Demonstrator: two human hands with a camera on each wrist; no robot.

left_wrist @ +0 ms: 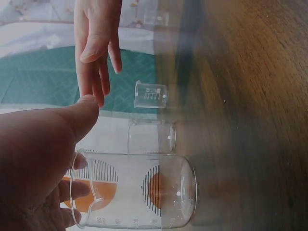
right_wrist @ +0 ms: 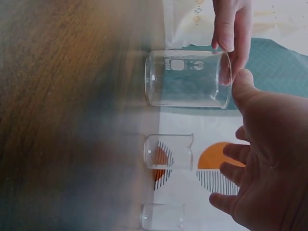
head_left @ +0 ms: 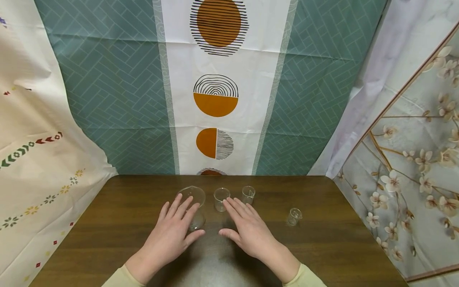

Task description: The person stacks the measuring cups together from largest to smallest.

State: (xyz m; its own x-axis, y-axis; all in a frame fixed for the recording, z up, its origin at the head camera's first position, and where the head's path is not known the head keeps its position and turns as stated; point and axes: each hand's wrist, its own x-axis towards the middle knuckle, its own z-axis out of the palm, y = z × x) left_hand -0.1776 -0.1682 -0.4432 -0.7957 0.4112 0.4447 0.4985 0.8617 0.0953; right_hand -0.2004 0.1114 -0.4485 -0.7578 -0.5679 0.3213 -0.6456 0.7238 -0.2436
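Note:
My left hand (head_left: 172,229) is held palm down with its fingers spread, nearest the large glass beaker (head_left: 196,221), whose left part it hides. Whether the fingertips touch that beaker's rim I cannot tell. My right hand (head_left: 249,229) hovers over the table with straight fingers and holds nothing. Just beyond its fingertips stand a medium beaker (head_left: 221,205) and a smaller beaker (head_left: 248,195). Off to the right is the smallest beaker (head_left: 294,217). The left wrist view shows white graduation marks on the upright large beaker (left_wrist: 134,192); the right wrist view shows its printed label.
All the beakers stand on a brown wooden table (head_left: 322,255). A green and white patterned cloth (head_left: 305,99) hangs behind its far edge. Cream cloth (head_left: 43,159) hangs at the left, and a floral curtain (head_left: 412,167) at the right.

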